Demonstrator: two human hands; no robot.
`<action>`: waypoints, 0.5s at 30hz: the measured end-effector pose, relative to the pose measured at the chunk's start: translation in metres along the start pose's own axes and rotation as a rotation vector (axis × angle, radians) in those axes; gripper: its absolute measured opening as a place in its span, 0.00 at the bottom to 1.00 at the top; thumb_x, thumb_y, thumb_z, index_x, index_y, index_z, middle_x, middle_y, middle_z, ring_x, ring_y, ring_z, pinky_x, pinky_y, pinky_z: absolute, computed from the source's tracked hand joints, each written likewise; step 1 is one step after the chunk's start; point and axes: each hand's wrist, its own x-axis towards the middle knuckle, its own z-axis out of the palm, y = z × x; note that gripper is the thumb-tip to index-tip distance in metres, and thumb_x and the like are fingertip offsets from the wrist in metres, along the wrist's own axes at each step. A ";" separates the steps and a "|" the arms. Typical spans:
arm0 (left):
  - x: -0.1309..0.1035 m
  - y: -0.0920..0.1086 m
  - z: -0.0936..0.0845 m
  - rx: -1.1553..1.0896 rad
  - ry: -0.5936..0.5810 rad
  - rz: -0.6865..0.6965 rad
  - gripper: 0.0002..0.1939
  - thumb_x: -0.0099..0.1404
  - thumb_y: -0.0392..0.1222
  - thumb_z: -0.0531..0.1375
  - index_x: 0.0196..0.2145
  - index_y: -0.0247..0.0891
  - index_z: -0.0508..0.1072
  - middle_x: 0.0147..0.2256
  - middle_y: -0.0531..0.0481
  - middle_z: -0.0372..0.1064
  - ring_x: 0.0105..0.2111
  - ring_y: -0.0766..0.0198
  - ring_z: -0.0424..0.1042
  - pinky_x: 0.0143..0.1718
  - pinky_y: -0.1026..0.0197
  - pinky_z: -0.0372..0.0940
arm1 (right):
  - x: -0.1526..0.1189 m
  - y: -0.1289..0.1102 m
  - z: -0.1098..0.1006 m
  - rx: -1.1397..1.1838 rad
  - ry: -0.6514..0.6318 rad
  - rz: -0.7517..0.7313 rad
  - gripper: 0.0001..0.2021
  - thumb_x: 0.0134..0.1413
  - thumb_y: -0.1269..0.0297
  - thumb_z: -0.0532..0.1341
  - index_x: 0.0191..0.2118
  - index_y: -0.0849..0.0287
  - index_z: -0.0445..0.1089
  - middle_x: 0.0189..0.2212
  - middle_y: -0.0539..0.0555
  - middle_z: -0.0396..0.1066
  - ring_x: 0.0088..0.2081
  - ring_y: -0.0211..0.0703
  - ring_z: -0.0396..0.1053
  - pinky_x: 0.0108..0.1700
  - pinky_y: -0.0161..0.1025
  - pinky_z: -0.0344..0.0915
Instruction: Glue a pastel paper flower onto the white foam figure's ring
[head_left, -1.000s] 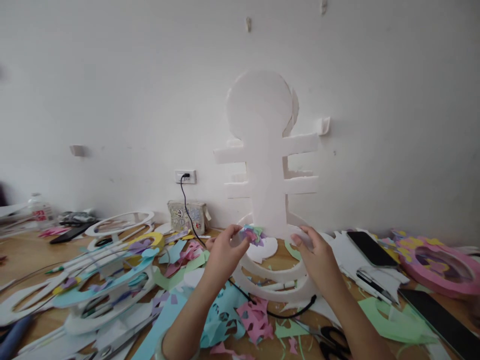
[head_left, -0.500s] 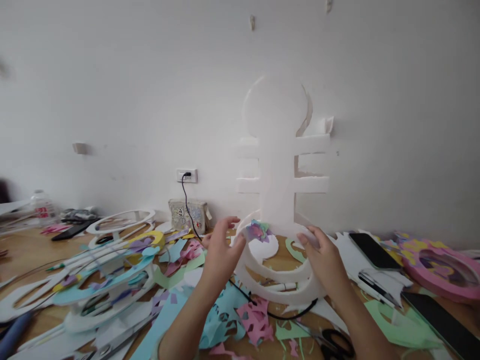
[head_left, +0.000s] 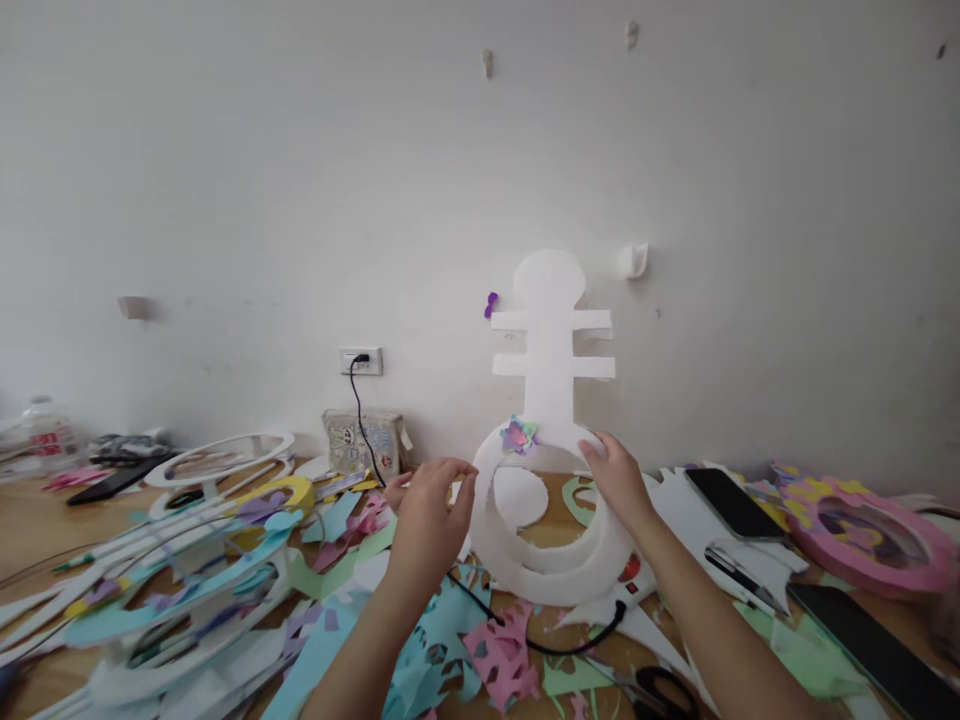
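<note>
A white foam-like cutout (head_left: pixel 550 350) stands upright in front of me. It has a round head, two pairs of side bars and a double ring at the bottom. My right hand (head_left: pixel 621 485) grips the ring's upper right edge, thumb on the front. On the ring's upper left sits a layered paper flower (head_left: pixel 519 434) in pink, purple and teal. My left hand (head_left: pixel 433 512) is beside the ring's left edge, fingers bent and thumb apart, holding nothing visible; whether its fingertips touch the ring is unclear. A small purple paper bow (head_left: pixel 491 305) shows by the upper left bar.
Coloured paper scraps (head_left: pixel 501 650) and scissors (head_left: pixel 664 692) lie in front. Leftward are blue-and-white ring frames (head_left: pixel 187 590). On the right are phones (head_left: pixel 735 502), a pen (head_left: pixel 746 580) and a pink ring (head_left: pixel 874 545). A black cable (head_left: pixel 570 650) crosses the table; a pouch (head_left: pixel 365 440) leans at the wall.
The cutout now looks smaller and its top sits lower, its front more squarely seen. The purple bow has come into view. My left hand has shifted slightly left and down, off the flower.
</note>
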 end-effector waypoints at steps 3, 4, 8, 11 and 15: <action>-0.002 0.003 0.000 0.072 -0.047 -0.036 0.11 0.63 0.39 0.49 0.32 0.40 0.72 0.34 0.44 0.75 0.39 0.51 0.72 0.44 0.51 0.61 | 0.008 0.006 0.005 -0.046 -0.020 -0.020 0.22 0.52 0.55 0.53 0.46 0.64 0.71 0.46 0.65 0.73 0.50 0.56 0.69 0.52 0.50 0.64; -0.002 0.004 -0.001 0.087 -0.060 -0.051 0.11 0.63 0.39 0.49 0.31 0.40 0.71 0.33 0.45 0.75 0.39 0.51 0.72 0.44 0.51 0.61 | 0.009 0.008 0.006 -0.064 -0.019 -0.032 0.22 0.52 0.56 0.53 0.47 0.64 0.71 0.46 0.65 0.73 0.51 0.56 0.69 0.53 0.51 0.63; -0.002 0.004 -0.001 0.105 -0.084 -0.087 0.11 0.63 0.38 0.49 0.30 0.41 0.70 0.31 0.46 0.75 0.39 0.51 0.73 0.43 0.52 0.61 | 0.008 0.010 -0.001 -0.144 0.023 -0.068 0.22 0.50 0.56 0.54 0.49 0.63 0.68 0.49 0.66 0.70 0.54 0.61 0.64 0.54 0.58 0.59; 0.000 0.003 -0.001 0.105 -0.100 -0.112 0.10 0.62 0.38 0.50 0.30 0.40 0.71 0.32 0.46 0.76 0.38 0.52 0.74 0.44 0.51 0.61 | -0.003 0.013 -0.024 -0.198 0.028 -0.098 0.24 0.51 0.53 0.52 0.50 0.60 0.67 0.53 0.67 0.67 0.55 0.61 0.62 0.55 0.58 0.58; 0.001 0.005 -0.001 0.117 -0.156 -0.172 0.09 0.62 0.39 0.51 0.34 0.40 0.71 0.35 0.46 0.77 0.40 0.51 0.75 0.49 0.45 0.58 | -0.034 0.035 -0.067 -0.294 -0.136 -0.046 0.16 0.49 0.49 0.52 0.26 0.52 0.70 0.28 0.59 0.75 0.34 0.56 0.72 0.40 0.51 0.67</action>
